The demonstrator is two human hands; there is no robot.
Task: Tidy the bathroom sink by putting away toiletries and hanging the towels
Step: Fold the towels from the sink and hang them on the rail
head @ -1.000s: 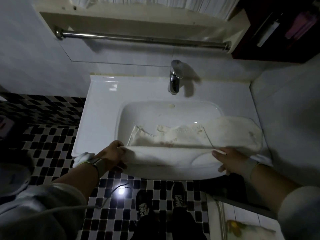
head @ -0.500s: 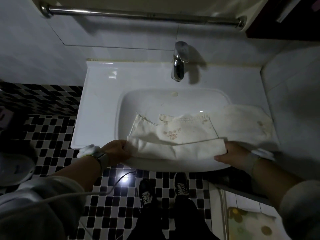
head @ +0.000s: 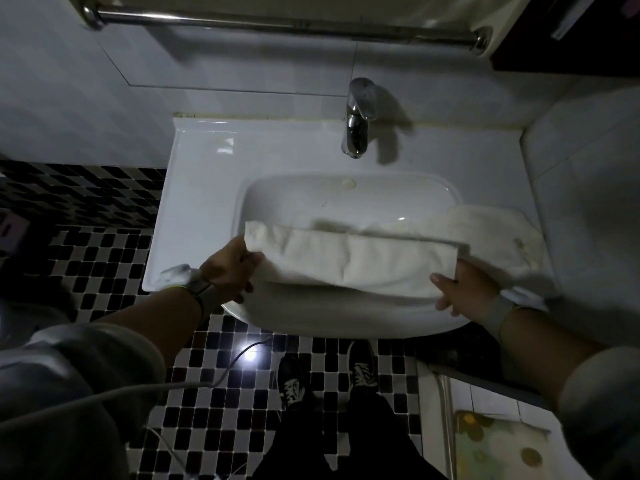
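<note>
Head view: left hand [head: 230,268] and right hand [head: 465,289] each pinch an end of the folded white towel [head: 349,259] over the sink [head: 207,202], keeping it taut, probably for the rail [head: 277,22]

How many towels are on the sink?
2. One folded cream cloth towel is held at its ends by both hands across the white sink's front edge; another cream towel lies on the sink's right side. Any others would be hidden.
</note>
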